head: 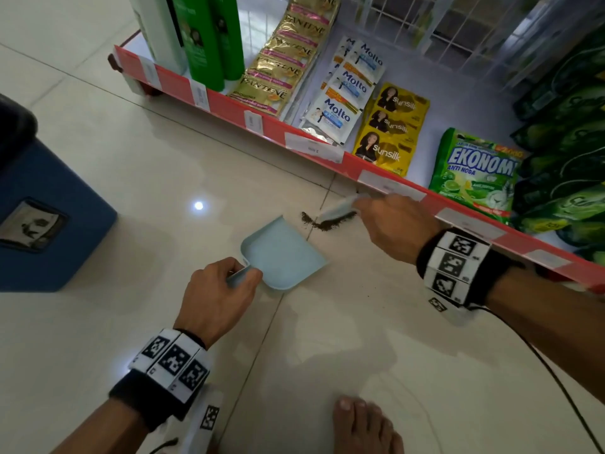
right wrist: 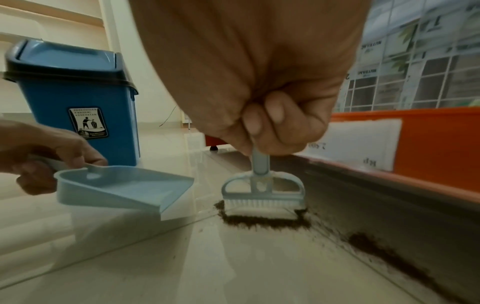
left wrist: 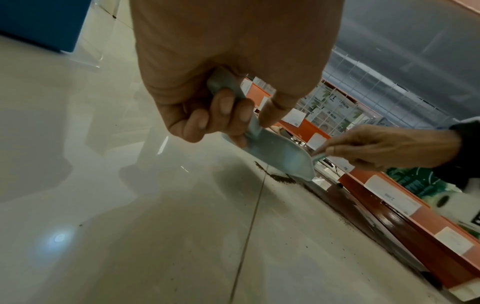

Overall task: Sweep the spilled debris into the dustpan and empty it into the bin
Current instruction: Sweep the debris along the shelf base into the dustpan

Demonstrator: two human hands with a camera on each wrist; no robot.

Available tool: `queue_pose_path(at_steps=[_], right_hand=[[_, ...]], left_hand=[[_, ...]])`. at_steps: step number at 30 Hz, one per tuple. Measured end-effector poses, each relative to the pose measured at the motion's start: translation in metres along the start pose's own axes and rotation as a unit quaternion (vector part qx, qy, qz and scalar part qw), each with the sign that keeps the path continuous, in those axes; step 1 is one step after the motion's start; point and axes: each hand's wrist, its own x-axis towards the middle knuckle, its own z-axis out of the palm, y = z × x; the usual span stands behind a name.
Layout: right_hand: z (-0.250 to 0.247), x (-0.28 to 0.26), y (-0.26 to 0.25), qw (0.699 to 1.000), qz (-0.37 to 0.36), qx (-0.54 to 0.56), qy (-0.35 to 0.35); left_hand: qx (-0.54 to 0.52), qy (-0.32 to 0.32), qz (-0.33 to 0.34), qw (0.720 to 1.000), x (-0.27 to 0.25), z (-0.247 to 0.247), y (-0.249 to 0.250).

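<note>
Debris (right wrist: 262,221), dark fine grit, lies in a thin ridge on the cream floor tile (head: 163,165) right at the bristles of the small brush (right wrist: 262,193), just off the open lip of the dustpan (head: 283,253). More of it trails along the base of the shelf (right wrist: 439,142), a second dark patch (right wrist: 376,244) sitting nearer the right wrist camera than the brush. A few loose specks are scattered on the tile on the near side of the dustpan.

Right hand (head: 389,224) is fisted around the brush's pale blue handle, fingers (right wrist: 272,121) curled tight on it, bristles down on the tile beside the dustpan mouth. Left hand (head: 217,293) grips the dustpan's short handle, fingers and thumb wrapped round it; in the left wrist view the fingers (left wrist: 226,111) pinch the handle from below. Dustpan is pale blue, mouth turned toward the brush, its front lip low at the tile and the handle end raised; pan shows nothing inside in the head view.

Bin (right wrist: 78,96), blue with a dark lid rim and a sticker on its front, stands on the tile well away from the dustpan, on the handle side, lid closed.

Shelf edge is red-orange with white price tags (head: 311,149); sachets, a green detergent bag and green bottles sit on it. A bare foot (head: 366,427) rests on the tile on the near side of the dustpan.
</note>
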Motion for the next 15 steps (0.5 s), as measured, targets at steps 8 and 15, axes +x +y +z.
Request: queue_pose_path(at_steps=[8,15], right_hand=[[-0.009,0.065,-0.055,0.996,-0.060,0.040,0.044],[0.007,-0.004,0.003,0.992,-0.094,0.007,-0.079]], left_hand=[[0.011,-0.016,0.014,1.000,-0.001,0.013,0.004],[0.019,-0.021,-0.005,1.000,-0.011,0.005,-0.002]])
